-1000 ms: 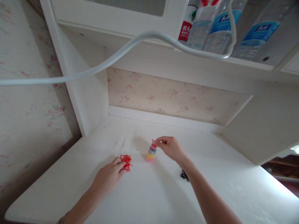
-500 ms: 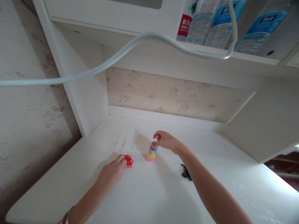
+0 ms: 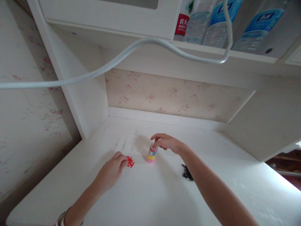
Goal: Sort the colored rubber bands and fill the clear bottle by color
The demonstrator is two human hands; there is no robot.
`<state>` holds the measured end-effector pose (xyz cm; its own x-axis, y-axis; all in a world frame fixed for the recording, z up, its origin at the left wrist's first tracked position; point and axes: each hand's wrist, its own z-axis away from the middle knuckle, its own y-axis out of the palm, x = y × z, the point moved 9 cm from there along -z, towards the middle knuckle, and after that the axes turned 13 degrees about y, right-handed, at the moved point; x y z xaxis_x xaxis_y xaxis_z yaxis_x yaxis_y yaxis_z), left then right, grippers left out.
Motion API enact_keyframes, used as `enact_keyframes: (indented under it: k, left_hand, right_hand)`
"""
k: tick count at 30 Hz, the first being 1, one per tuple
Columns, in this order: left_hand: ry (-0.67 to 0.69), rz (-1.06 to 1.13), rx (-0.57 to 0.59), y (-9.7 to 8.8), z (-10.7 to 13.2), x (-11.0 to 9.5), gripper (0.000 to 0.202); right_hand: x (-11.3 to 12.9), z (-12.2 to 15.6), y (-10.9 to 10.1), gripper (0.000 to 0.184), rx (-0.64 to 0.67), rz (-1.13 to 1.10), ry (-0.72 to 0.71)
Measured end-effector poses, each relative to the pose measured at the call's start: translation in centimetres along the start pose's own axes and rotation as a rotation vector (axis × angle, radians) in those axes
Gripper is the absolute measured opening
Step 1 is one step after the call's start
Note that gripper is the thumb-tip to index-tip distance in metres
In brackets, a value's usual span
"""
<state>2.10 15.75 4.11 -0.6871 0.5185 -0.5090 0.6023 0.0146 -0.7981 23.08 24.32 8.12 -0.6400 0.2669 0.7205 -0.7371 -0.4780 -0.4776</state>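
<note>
On the white desk stands a small clear jar (image 3: 151,153) with pink, yellow, blue and red contents in layers. My right hand (image 3: 168,142) is over its mouth, thumb at the rim and forefinger stretched out above, apart from the thumb. Left of the jar, my left hand (image 3: 114,168) pinches into a small pile of red rubber bands (image 3: 130,161) lying on the desk; its fingertips are partly hidden. A pile of small black bands (image 3: 187,173) lies below my right forearm, which covers part of it.
A white cable (image 3: 145,40) hangs across the view, in front of the cabinet. Water bottles (image 3: 217,25) stand on the shelf above. The desk (image 3: 141,201) is bounded by side panels and a back wall with floral paper (image 3: 174,92).
My right forefinger has straightened and its fingers have spread over the jar's mouth. The red pile beside my left hand looks smaller. The view has shifted slightly.
</note>
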Motion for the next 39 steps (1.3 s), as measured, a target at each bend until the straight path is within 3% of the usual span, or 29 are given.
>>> enact_keyframes:
  k: [6, 10, 15, 22, 28, 33, 39]
  left_hand:
    - [0.015, 0.008, -0.083, -0.9, -0.5, -0.6, 0.031]
    - [0.015, 0.027, -0.079, -1.3, -1.3, -1.6, 0.031]
    - [0.063, 0.053, -0.073, -2.5, -3.9, -4.7, 0.031]
    - [0.158, -0.033, -0.062, -3.6, -8.9, -9.8, 0.029]
    - [0.149, -0.237, 0.132, -1.8, -11.8, -10.7, 0.028]
    - [0.131, -0.388, 0.29, -0.4, -13.2, -11.3, 0.024]
    - [0.096, -0.526, 0.434, 0.1, -15.3, -12.1, 0.017]
  right_hand:
    - [-0.1, 0.6, -0.4, 0.033, -0.001, -0.095, -0.035]
    - [-0.9, 1.0, -1.4, 0.028, -0.109, -0.256, -0.121]
    - [-5.3, 1.2, -1.7, 0.03, -0.275, -0.466, -0.124]
    - [-11.9, 0.5, 1.1, 0.031, -0.246, -0.634, -0.035]
    - [-13.3, 0.3, 1.1, 0.032, -0.264, -0.64, -0.04]
    - [-12.7, 1.1, 1.4, 0.032, -0.252, -0.598, -0.042]
    - [-12.0, 1.9, 1.7, 0.028, -0.221, -0.626, -0.046]
